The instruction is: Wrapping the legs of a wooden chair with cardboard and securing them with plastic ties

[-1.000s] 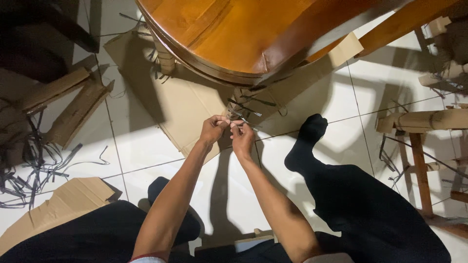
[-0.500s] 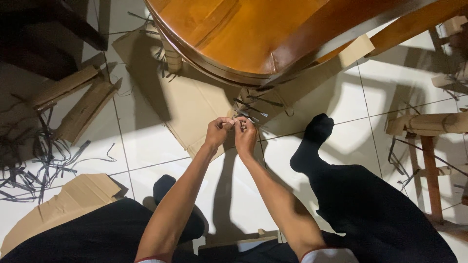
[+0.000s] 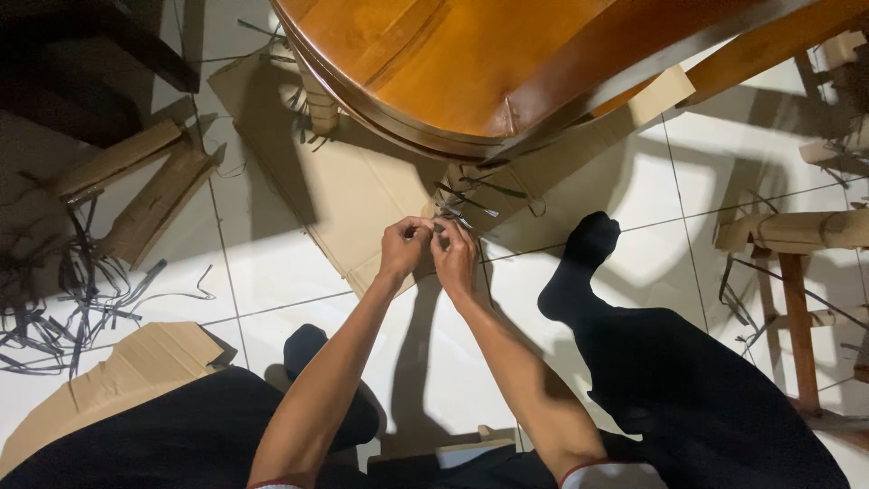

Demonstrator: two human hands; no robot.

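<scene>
Hands are pinching together: left hand (image 3: 403, 246) and right hand (image 3: 453, 252) are gripping a thin dark strap (image 3: 450, 222) at the cardboard-wrapped chair leg (image 3: 471, 186); it could be slipping or cutting skin.

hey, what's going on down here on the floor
A person sits on a tiled floor beside a wooden table. The left hand and right hand meet, pinching a thin dark strap at a cardboard-wrapped table leg. Flattened cardboard lies beneath, and cut straps are scattered at left.
</scene>
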